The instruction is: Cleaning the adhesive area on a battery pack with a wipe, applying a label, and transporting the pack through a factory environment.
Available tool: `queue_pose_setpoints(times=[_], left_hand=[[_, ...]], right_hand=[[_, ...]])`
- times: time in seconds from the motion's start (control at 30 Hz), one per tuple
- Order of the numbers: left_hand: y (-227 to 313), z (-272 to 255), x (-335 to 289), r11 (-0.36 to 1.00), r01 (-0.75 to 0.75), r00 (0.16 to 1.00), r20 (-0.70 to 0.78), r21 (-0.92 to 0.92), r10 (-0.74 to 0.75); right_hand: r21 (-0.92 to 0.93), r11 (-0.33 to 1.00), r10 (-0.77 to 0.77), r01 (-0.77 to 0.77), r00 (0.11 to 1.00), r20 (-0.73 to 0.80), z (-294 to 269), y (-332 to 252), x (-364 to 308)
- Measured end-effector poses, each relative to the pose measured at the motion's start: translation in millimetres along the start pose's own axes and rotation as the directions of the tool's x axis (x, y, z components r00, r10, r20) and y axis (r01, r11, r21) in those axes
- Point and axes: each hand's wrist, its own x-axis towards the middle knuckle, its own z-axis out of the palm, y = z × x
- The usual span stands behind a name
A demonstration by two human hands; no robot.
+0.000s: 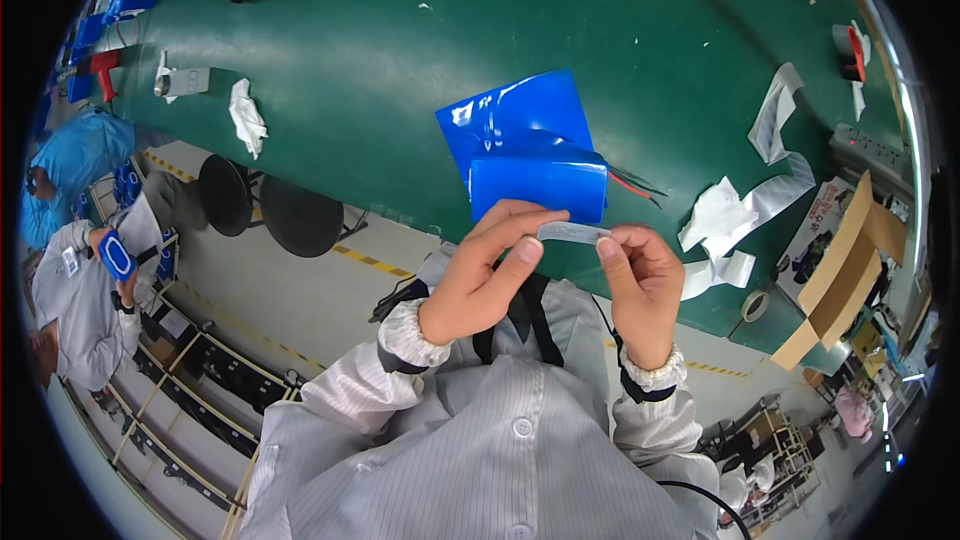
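Between my two hands a small whitish label strip (572, 232) is stretched out at the table's near edge. My left hand (482, 270) pinches its left end with thumb and fingers. At its right end, my right hand (643, 285) grips it, fingers curled. Just beyond lies a blue-wrapped battery pack (540, 185), partly behind my left fingers, with red and black wires (635, 186) coming out on its right. A shiny blue wrap sheet (525, 115) extends behind the pack; whether they are joined I cannot tell.
On the green table (370, 50), crumpled white paper (718, 220) and a curling label strip (785, 190) lie to the right, near a tape roll (755, 306) and an open cardboard box (845, 275). At left are a tissue (246, 118), stools (300, 215) and a co-worker (85, 285) holding a blue pack.
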Motion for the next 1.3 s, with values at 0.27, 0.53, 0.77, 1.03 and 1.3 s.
queue_pose_setpoints(times=[0.27, 0.53, 0.77, 1.03, 1.3], left_hand=[[-13, -2, 23, 0.874, -0.012, 0.995, -0.078, 0.486, 0.057], [-46, -2, 38, 0.523, -0.143, 0.909, -0.098, 0.840, 0.406], [-54, -2, 41, 0.509, -0.157, 0.892, -0.100, 0.846, 0.441], [-60, 0, 40, 0.480, -0.197, 0.858, -0.087, 0.855, 0.506], [-56, 2, 40, 0.452, -0.159, 0.881, -0.081, 0.878, 0.466]], right_hand=[[-0.218, 0.963, -0.154, 0.156, 0.988, 0.028, -5, 25, 50], [-0.137, 0.990, -0.042, 0.039, 0.999, -0.023, -5, 34, 60], [-0.101, 0.995, -0.016, 0.012, 0.999, -0.035, -6, 33, 62], [-0.143, 0.989, -0.043, 0.038, 0.998, -0.035, -5, 35, 62], [-0.125, 0.992, -0.034, 0.026, 0.997, -0.064, -3, 35, 61]])
